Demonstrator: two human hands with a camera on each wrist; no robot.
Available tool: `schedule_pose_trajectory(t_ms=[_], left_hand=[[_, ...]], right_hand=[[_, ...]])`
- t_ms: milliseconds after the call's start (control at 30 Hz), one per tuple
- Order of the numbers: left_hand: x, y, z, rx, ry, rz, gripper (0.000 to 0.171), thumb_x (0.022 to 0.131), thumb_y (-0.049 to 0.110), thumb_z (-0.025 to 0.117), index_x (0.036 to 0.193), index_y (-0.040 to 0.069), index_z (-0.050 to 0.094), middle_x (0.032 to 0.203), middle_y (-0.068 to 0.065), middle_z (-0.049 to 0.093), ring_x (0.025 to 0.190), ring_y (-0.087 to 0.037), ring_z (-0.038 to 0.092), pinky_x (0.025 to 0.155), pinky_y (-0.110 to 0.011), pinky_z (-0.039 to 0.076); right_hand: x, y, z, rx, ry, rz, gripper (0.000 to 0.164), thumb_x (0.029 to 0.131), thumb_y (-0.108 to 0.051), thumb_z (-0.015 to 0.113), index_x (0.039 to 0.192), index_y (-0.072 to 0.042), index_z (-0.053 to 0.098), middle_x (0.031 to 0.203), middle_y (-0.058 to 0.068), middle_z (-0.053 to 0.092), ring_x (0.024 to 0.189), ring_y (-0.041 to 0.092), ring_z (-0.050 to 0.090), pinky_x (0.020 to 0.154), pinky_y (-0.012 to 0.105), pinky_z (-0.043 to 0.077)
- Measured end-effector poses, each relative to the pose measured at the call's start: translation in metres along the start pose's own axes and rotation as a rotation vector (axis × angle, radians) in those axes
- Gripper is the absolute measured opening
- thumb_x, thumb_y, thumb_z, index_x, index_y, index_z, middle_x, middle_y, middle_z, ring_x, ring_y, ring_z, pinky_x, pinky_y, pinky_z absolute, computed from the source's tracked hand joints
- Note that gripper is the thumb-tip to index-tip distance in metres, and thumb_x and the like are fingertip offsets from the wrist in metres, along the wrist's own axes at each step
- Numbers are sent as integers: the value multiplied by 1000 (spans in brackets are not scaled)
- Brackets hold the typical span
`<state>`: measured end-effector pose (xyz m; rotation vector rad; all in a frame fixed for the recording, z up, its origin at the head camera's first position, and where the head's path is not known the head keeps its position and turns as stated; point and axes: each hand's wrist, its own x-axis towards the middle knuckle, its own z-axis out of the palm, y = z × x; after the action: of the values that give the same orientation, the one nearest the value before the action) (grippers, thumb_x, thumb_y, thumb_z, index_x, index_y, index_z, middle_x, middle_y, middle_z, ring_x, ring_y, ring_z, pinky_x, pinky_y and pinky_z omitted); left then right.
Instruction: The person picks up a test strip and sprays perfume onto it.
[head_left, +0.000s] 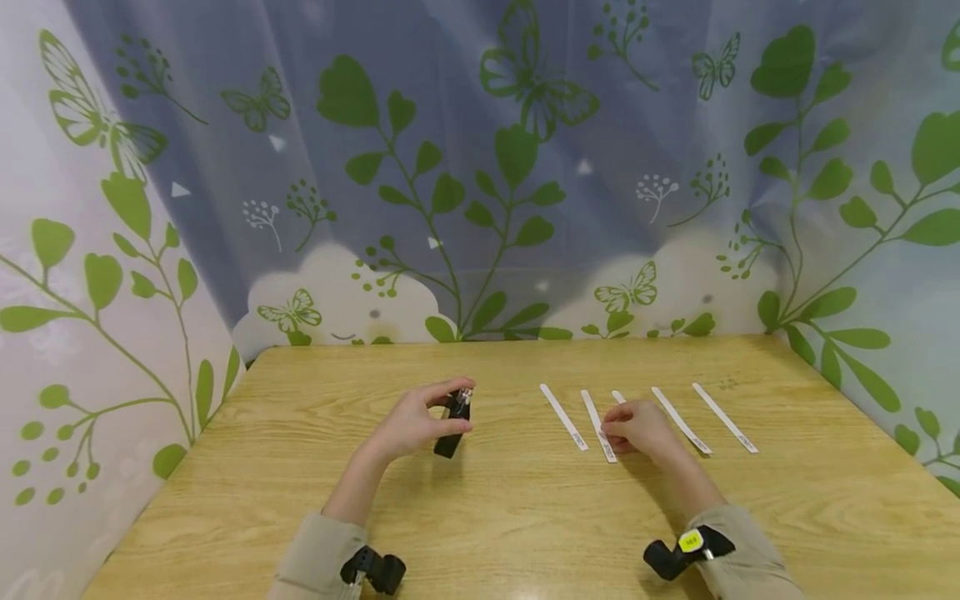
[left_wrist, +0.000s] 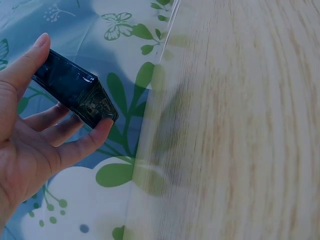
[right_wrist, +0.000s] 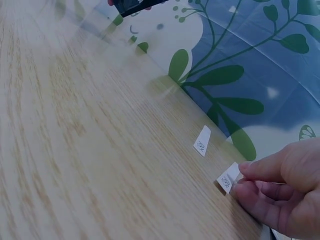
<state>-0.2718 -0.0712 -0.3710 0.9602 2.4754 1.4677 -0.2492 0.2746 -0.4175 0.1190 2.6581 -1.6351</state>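
Observation:
In the head view my left hand [head_left: 420, 421] grips a small black perfume bottle [head_left: 453, 425] with a silvery top, held tilted over the table. The left wrist view shows the bottle's dark, glossy body [left_wrist: 67, 82] between thumb and fingers. My right hand [head_left: 641, 429] pinches a white paper test strip [head_left: 591, 410], second from the left in a row, near its printed end. In the right wrist view, thumb and fingertips meet at this strip [right_wrist: 228, 180]. Another strip [head_left: 618, 396] is partly covered by the right hand.
More white strips lie slanted on the wooden table [head_left: 510, 517]: one strip [head_left: 562, 417] at the left of the row, another strip [head_left: 681, 421] and a last strip [head_left: 725, 418] at the right. A patterned curtain [head_left: 465, 167] hangs behind the table's far edge.

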Motion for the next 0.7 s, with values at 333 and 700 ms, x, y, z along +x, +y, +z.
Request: schedule_pose_trajectory(t_ms=[333, 700], left_hand=[[1, 0, -1, -2, 0, -19, 57, 81, 25, 73, 134, 20, 52, 135, -4, 49, 125, -32, 41, 100, -54, 31], [-1, -1, -2, -20, 5, -20, 57, 81, 25, 73, 134, 20, 52, 136, -3, 49, 122, -30, 44, 99, -53, 33]], right_hand=[[4, -4, -7, 37, -10, -16, 23, 87, -2, 62, 102, 14, 59, 73, 6, 60, 63, 14, 56, 57, 29, 52], [7, -25, -6, -41, -33, -51, 30, 88, -13, 64, 107, 10, 61, 73, 4, 60, 65, 15, 55, 62, 30, 50]])
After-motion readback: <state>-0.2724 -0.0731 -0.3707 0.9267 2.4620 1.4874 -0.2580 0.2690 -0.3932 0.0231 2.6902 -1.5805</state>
